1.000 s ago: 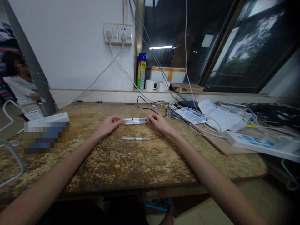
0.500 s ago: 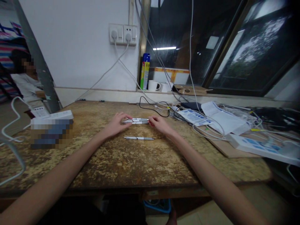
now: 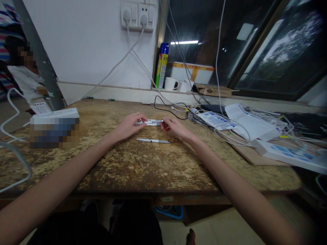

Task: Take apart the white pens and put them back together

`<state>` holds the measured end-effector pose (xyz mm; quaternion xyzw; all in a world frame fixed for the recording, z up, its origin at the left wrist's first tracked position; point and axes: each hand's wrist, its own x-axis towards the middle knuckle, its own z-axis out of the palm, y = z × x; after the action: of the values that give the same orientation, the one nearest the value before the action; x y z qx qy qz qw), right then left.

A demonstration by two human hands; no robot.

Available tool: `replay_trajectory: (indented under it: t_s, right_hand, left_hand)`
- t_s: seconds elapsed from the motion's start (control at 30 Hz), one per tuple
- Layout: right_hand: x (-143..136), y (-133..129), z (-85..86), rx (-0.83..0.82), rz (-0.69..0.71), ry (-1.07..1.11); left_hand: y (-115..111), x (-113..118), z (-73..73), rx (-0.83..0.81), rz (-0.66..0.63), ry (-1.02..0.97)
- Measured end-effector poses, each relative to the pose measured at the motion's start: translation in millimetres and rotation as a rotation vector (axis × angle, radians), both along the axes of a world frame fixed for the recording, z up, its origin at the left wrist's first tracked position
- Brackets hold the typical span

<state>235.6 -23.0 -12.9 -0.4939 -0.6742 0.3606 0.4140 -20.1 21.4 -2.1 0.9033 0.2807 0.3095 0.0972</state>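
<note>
Several white-and-grey pens (image 3: 152, 123) lie close together, side by side, on the worn wooden table (image 3: 143, 170). My left hand (image 3: 129, 126) has its thumb and fingers closed round their left ends and covers those ends. At the right ends, my right hand (image 3: 175, 127) grips with bent fingers, and its fingertips are partly hidden. One more pen (image 3: 153, 141) of the same look lies apart on the tabletop, nearer to me and roughly parallel to the group. Neither hand touches it.
Papers (image 3: 251, 122), tangled cables and a white power strip (image 3: 288, 154) crowd the table's right side. Another power strip (image 3: 56, 115) sits at the left. A spray can (image 3: 162, 66) and a white mug (image 3: 171, 83) stand on the sill. A person (image 3: 25, 78) is at the far left.
The whole view has tilted down a little, so the scene sits higher. Both hands stay at the ends of the grouped pens, and the single pen lies as before.
</note>
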Motion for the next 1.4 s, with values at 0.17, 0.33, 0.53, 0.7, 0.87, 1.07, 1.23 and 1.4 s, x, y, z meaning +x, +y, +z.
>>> replay_trajectory:
  t_s: [0.17, 0.33, 0.53, 0.7, 0.87, 1.07, 1.23, 1.4]
  right_hand:
    - [-2, -2, -2.6, 0.126, 0.027, -0.184]
    - [-3, -1, -6.6, 0.242, 0.039, -0.291]
    - [-9, -7, -4.1, 0.355, 0.007, -0.351]
    - [-10, -15, 3.7, 0.403, -0.053, -0.441]
    - [-11, -18, 4.7, 0.401, -0.063, -0.46]
    - [-14, -12, -4.4, 0.357, -0.049, -0.507]
    - [-16, -14, -3.1, 0.409, -0.123, -0.658]
    - [-18, -15, -1.1, 0.434, -0.128, -0.733]
  left_hand:
    - [-1, 1, -1.2, 0.045, -0.02, 0.035]
    - [-4, 5, -1.0, 0.066, 0.0, 0.055]
    - [-10, 9, 1.1, -0.03, 0.113, 0.07]
    - [-12, 11, 2.8, -0.107, 0.12, 0.044]
    - [-12, 9, 3.1, -0.134, 0.103, 0.039]
    - [-15, 10, 0.9, -0.045, 0.04, 0.077]
    - [-22, 18, -0.2, -0.102, 0.137, 0.098]
    - [-23, 20, 1.3, -0.167, 0.159, 0.107]
